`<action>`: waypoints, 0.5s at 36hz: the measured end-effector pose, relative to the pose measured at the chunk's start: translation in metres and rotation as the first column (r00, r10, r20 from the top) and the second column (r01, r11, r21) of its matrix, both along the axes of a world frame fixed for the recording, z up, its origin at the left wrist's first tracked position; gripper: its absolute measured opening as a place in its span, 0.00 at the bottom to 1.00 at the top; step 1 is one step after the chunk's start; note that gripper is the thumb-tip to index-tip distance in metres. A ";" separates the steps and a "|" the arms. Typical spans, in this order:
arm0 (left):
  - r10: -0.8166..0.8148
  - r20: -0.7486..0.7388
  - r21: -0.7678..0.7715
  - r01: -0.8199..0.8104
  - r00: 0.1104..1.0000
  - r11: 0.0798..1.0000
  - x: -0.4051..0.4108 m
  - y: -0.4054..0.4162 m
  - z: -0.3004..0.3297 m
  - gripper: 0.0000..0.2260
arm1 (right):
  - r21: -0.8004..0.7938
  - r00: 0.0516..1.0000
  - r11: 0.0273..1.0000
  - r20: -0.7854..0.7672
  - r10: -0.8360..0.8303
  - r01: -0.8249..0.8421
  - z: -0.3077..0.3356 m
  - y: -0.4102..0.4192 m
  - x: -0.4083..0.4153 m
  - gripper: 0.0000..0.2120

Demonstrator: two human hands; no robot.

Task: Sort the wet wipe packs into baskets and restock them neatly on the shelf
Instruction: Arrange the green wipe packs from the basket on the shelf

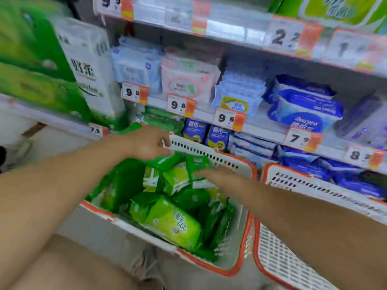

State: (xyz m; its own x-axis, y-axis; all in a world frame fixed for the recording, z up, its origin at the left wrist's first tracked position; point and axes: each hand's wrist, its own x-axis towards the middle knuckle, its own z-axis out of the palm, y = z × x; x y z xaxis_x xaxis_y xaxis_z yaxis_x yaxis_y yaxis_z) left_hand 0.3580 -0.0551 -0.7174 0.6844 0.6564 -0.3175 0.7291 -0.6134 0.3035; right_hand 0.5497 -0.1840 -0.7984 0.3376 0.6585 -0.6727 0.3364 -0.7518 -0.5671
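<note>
1. Our left hand point(146, 143) was at the far rim of the white, orange-edged basket point(238, 262), its fingers curled at the slotted wall; the blur kept us from telling whether it gripped the rim or a green pack just under it.
2. Our right hand point(217, 174) lay flat over the heap in the same basket, fingers fairly straight and spread, resting on the green wet wipe packs point(173, 222) and clasping nothing.
3. Those green packs filled the basket beneath and between both hands, tumbled at mixed angles, with a light green one nearest us.
4. To the right of our right hand stood a second basket point(293, 266) of the same kind, touching the first, with blue wet wipe packs point(360, 185) in it.
5. Beyond both hands rose the shelf point(261, 130), carrying more blue, white and pink packs behind price tags point(180, 105).
6. Left of our left hand were large green and white paper packages point(62, 70).
</note>
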 end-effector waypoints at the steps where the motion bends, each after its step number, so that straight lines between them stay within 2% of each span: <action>1: -0.044 -0.086 -0.037 0.041 0.995 0.998 -0.004 0.002 -0.006 0.17 | -0.016 0.998 0.998 0.017 -0.064 0.064 -0.009 0.007 -0.004 0.41; 3: -0.134 -0.219 -0.122 0.109 0.966 0.987 -0.010 0.004 -0.015 0.19 | 0.008 0.994 0.995 0.034 -0.102 0.102 -0.026 0.020 -0.013 0.53; 4: -0.150 -0.242 -0.160 0.112 0.959 0.981 -0.011 0.006 -0.017 0.20 | 0.018 0.991 0.991 0.022 -0.132 0.132 -0.031 0.023 -0.017 0.53; 7: -0.102 -0.218 -0.165 0.066 0.971 0.984 -0.006 0.012 -0.018 0.22 | -0.004 0.974 0.974 0.004 -0.227 0.227 -0.034 0.031 -0.019 0.41; 9: -0.001 -0.197 -0.209 -0.041 0.980 0.977 0.001 0.015 -0.017 0.31 | 0.038 0.966 0.966 0.036 -0.256 0.255 -0.031 0.036 -0.011 0.34; 10: 0.080 -0.181 -0.283 -0.130 0.980 0.950 0.004 0.015 -0.015 0.36 | 0.093 0.963 0.962 0.053 -0.263 0.257 -0.027 0.036 -0.008 0.32; 12: 0.256 -0.149 -0.460 -0.296 0.955 0.837 0.010 0.011 -0.008 0.41 | 0.281 0.968 0.936 0.073 -0.241 0.212 -0.015 0.036 -0.009 0.29; 13: 0.318 -0.121 -0.541 -0.331 0.940 0.773 0.014 0.008 -0.004 0.40 | 0.392 0.977 0.906 0.067 -0.203 0.161 -0.005 0.035 -0.015 0.27; 15: 0.412 0.021 -0.657 -0.298 0.911 0.693 0.021 0.003 -0.001 0.29 | 0.567 0.998 0.821 -0.063 -0.029 0.059 0.019 0.037 -0.024 0.25; 17: 0.507 0.206 -0.649 -0.271 0.837 0.711 0.027 0.006 -0.001 0.14 | 0.601 0.941 0.799 -0.283 0.188 0.021 0.040 0.039 -0.022 0.23; 18: 0.534 0.259 -0.622 -0.284 0.805 0.730 0.027 0.010 0.001 0.12 | 0.558 0.915 0.829 -0.328 0.236 -0.014 0.036 0.041 -0.013 0.26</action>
